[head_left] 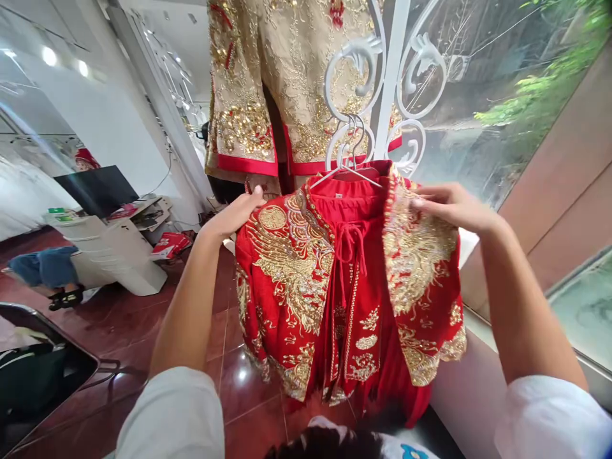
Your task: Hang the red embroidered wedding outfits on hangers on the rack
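Observation:
A red jacket (287,280) with dense gold embroidery hangs with its front parted, over a red inner garment (356,299) with a bow-tied cord at the neck. Wire hangers (351,169) at the collar hook onto white scrollwork. My left hand (238,213) is closed on the jacket's shoulder on the left side, thumb uppermost, most fingers hidden behind the cloth. On the right side, my right hand (452,205) pinches the other shoulder near the collar between thumb and fingers. Below, the red skirt-like cloth is partly hidden by the jacket.
White scrolled metalwork (389,76) stands behind, with a gold sequined garment (296,95) beside it. A window (459,127) is at the right. To the left are a desk (129,255) with a monitor (98,190), a seated person's legs (52,271) and a black chair (43,363).

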`<state>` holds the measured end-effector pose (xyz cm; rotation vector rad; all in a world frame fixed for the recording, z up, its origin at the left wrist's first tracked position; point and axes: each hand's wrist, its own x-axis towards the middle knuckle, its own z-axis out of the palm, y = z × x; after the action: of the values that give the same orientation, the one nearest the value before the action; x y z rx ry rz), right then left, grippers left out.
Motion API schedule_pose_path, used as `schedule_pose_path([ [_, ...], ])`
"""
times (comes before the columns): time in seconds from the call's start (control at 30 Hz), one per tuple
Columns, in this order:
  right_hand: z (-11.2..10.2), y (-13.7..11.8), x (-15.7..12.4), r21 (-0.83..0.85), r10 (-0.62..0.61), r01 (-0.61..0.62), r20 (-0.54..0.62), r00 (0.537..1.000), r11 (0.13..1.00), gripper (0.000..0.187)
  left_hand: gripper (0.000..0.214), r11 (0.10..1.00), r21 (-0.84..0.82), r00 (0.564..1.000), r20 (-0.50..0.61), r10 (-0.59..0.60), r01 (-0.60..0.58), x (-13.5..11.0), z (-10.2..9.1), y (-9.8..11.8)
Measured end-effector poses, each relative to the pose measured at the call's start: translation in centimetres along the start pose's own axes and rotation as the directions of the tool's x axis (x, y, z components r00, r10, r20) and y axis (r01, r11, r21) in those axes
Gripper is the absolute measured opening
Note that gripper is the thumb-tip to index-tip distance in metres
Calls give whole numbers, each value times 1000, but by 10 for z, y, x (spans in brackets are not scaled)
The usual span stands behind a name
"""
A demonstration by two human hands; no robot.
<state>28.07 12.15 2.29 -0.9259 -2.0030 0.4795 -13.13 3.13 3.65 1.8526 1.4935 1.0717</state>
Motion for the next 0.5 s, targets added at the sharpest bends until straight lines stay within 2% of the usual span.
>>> schedule_pose_path([
  [0.03,-6,13,-3,77,55,-62,81,995,995,45,70,997,-70,996,-82,35,-41,-10,0,-18],
  [0.1,-15,40,-9,228,138,-162,118,983,960,51,68,979,-159,975,-199,97,-129,-32,4,-53],
  [0.17,-14,61,-17,335,223,-225,45,974,915,54,68,971,-190,946,-314,81,-146,-53,16,-84],
  [0.23,-8,69,-26,378,275,-249,-17,961,892,53,65,964,-250,917,-397,-19,-89,-69,31,-106],
  [0.37,9,57,-43,448,306,-186,-212,928,874,47,60,924,-381,885,-439,-157,-25,-82,52,-124],
  [0.43,18,50,-48,500,338,-160,-289,896,851,44,68,900,-435,855,-472,-214,-15,-79,54,-126],
  [0.5,29,47,-50,519,354,-150,-320,879,842,42,75,917,-398,824,-516,-234,12,-72,54,-127],
])
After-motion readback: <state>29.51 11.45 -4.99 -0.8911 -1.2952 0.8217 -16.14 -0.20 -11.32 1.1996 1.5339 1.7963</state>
